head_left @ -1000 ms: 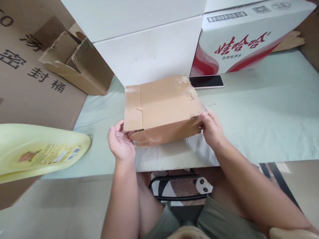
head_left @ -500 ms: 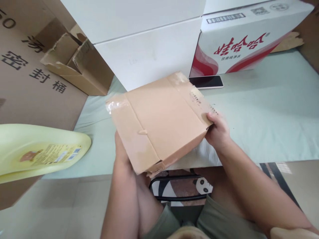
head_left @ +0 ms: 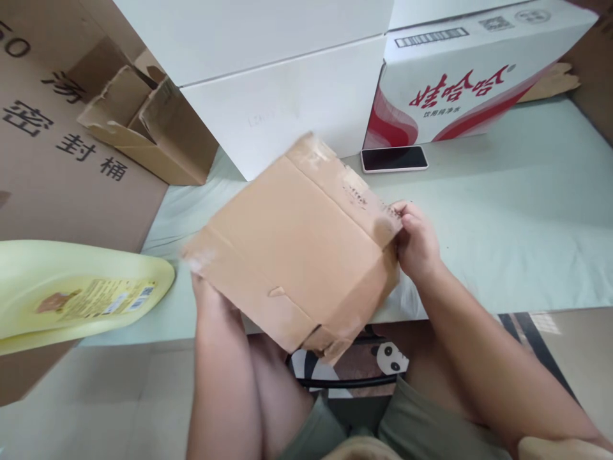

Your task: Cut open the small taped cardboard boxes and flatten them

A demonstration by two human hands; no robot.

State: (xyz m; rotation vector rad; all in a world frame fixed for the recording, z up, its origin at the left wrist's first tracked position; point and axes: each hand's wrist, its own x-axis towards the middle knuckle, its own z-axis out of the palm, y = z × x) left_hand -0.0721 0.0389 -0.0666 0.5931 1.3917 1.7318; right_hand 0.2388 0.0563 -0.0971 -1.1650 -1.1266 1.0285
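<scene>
While tilted at mid-frame over the table point(head_left: 502, 223) edge, cardboard box point(head_left: 297, 249) gets two-point support. Right hand point(head_left: 416, 246) is clamped on its right corner, probably steering. Left hand point(head_left: 205, 294) props it from below; fingers hidden, grip unclear. Phone point(head_left: 394, 158) lies behind.

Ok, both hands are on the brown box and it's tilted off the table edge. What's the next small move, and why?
Probably lower the cardboard box flat onto the table, taped seam up. It hangs tilted, its near corner past the table edge, with the right hand pinching the taped corner and the left hand under it, fingers hidden. Resting it would free a hand.
</scene>
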